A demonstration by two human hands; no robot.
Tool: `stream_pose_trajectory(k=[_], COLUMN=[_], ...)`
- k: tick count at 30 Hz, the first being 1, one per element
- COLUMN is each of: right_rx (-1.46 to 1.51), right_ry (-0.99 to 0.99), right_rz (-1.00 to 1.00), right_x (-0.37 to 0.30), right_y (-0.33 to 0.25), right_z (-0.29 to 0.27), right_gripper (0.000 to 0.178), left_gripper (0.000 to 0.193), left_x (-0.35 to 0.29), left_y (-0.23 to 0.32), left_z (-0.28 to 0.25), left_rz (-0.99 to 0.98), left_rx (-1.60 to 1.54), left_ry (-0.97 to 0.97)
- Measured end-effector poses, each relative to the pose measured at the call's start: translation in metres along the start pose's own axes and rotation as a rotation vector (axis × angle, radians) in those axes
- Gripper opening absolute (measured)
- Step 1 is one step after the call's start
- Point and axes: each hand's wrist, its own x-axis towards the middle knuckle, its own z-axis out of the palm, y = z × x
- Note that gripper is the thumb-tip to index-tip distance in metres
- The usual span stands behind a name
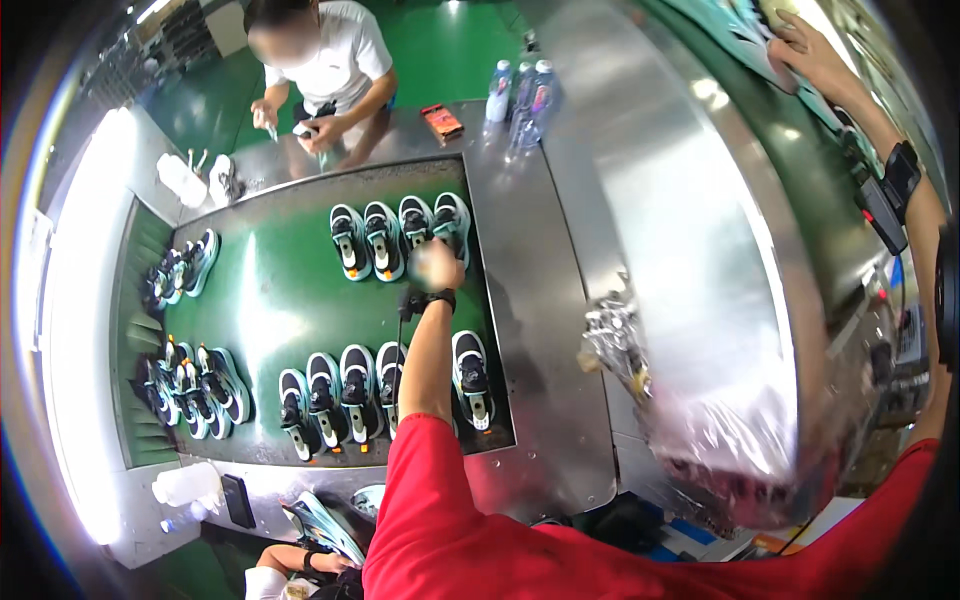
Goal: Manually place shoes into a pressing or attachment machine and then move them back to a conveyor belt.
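My left hand reaches over the green belt. It is at the near end of a black, white and pale-blue sneaker, the rightmost in the far row. Its fingers are blurred and partly hidden, so I cannot make out a grip. Three similar sneakers stand to the left in that row. At the upper right, my right hand touches pale-blue footwear with its fingers apart. A dark device is strapped to my right wrist.
Several sneakers form a near row; others cluster along the belt's left side. A metal rim borders the belt. Bottles and an orange packet sit beyond. A person in white works opposite; another person's arm shows below.
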Motion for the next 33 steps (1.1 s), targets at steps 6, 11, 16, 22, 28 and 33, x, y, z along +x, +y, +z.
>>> stream_pose_trajectory(k=[6, 11, 16, 22, 28, 33], right_rx=[-0.108, -0.149, 0.158, 0.103, 0.148, 0.085], right_ry=[0.104, 0.268, 0.319, 0.139, -0.094, 0.721], right_rz=[0.169, 0.148, -0.059, -0.138, 0.099, 0.753], right_x=[-0.041, -0.035, -0.177, -0.416, -0.647, -0.834], right_y=[-0.148, -0.1, -0.114, -0.127, -0.155, -0.195], right_z=[0.008, 0.003, -0.112, -0.181, -0.188, -0.144], right_gripper=[0.054, 0.073, 0.066, 0.056, 0.046, 0.057], left_gripper=[0.057, 0.041, 0.052, 0.089, 0.104, 0.068], left_x=[-0.075, -0.246, -0.349, -0.385, -0.493, -0.627], left_y=[0.071, 0.077, 0.265, 0.424, 0.545, 0.563], left_z=[0.011, -0.025, -0.156, -0.17, -0.168, -0.127], left_rz=[-0.002, -0.34, -0.393, -0.17, -0.074, -0.223], left_rx=[-0.216, -1.093, -1.169, -1.568, -1.272, -1.165], left_ry=[-0.045, -0.357, -1.089, -1.762, -2.259, -2.234])
